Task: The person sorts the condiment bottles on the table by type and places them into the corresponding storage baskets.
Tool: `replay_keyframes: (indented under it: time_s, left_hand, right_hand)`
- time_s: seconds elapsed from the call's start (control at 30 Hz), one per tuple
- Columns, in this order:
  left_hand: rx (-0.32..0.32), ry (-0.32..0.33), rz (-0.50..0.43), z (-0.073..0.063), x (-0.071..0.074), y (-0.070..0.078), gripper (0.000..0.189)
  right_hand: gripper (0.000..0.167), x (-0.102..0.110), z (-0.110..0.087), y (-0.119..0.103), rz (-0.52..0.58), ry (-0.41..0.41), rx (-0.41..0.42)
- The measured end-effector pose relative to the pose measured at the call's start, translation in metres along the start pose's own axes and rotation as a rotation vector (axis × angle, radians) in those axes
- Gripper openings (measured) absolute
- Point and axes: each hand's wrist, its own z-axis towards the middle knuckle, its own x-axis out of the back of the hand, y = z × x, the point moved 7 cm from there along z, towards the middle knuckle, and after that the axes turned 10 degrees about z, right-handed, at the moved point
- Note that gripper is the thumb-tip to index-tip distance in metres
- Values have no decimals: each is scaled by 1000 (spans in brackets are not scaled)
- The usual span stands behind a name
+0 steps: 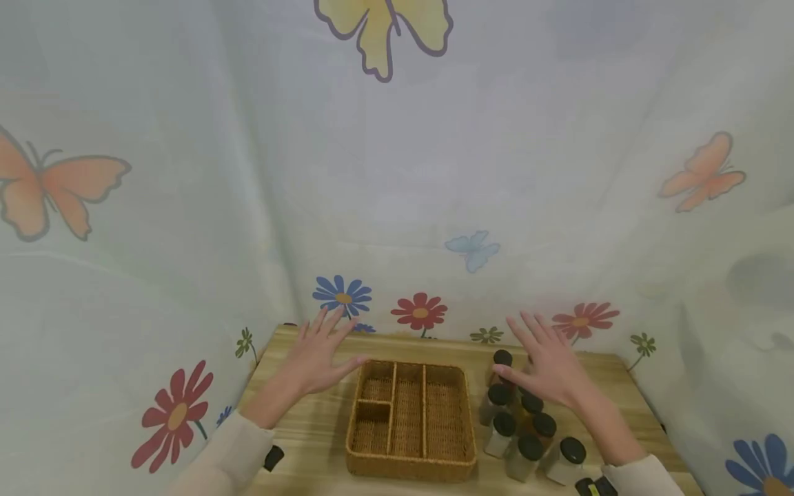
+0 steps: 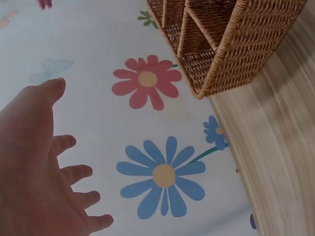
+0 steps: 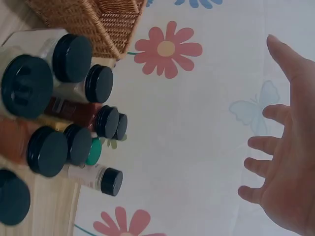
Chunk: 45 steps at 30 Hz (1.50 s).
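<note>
My left hand [image 1: 318,358] is held up over the left side of the table, fingers spread and holding nothing. On the other side my right hand [image 1: 546,365] is raised the same way, its fingers straight and apart, overlapping the back jars in the head view. Between the hands stands a wicker basket [image 1: 411,467] split into several compartments, with no items inside. To its right is a group of spice jars [image 1: 529,449] with black lids, upright and close together. In the right wrist view, red, orange and pale contents show in the jars, and one green lid [image 3: 93,151] peeks out behind.
The wooden table [image 1: 310,468] meets a pale cloth backdrop [image 1: 434,172] printed with flowers and butterflies at the back and sides. A small black object [image 1: 273,457] lies by the left sleeve, and another dark strap-like piece [image 1: 595,486] is near the right wrist.
</note>
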Motion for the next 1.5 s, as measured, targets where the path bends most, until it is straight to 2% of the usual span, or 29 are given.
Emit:
replay_keyframes:
  time_s: [0.2,0.37,0.57,0.7,0.87,1.03,1.2,1.3,1.4,1.5]
  left_hand:
    - [-13,31,-64,-15,-12,-8,84]
    - [18,62,-174,-24,-29,-13,83]
    - [96,26,-407,-42,-70,-12,81]
    - [149,33,-506,-57,-99,-7,79]
    - [257,39,-624,-73,-129,-2,77]
    - [331,45,-793,-81,-148,4,73]
    - [363,26,-997,-82,-161,11,68]
    - [362,38,-1085,-80,-162,13,67]
    - [357,42,-1124,-78,-163,15,62]
    - [361,11,-1157,-77,-167,17,57]
  right_hand:
    - [93,5,-16,5,104,16,38]
    - [89,2,-31,16,199,35,37]
    - [78,-10,-63,30,308,29,-21]
    - [65,-22,-84,37,360,36,-44]
    - [55,-40,-109,44,397,-40,-105]
    - [51,-57,-122,41,372,-110,-20]
    - [55,-76,-126,43,343,-155,14]
    - [58,-83,-126,44,289,-148,27]
    - [59,-87,-125,42,246,-141,38]
    - [59,-91,-125,41,220,-162,26]
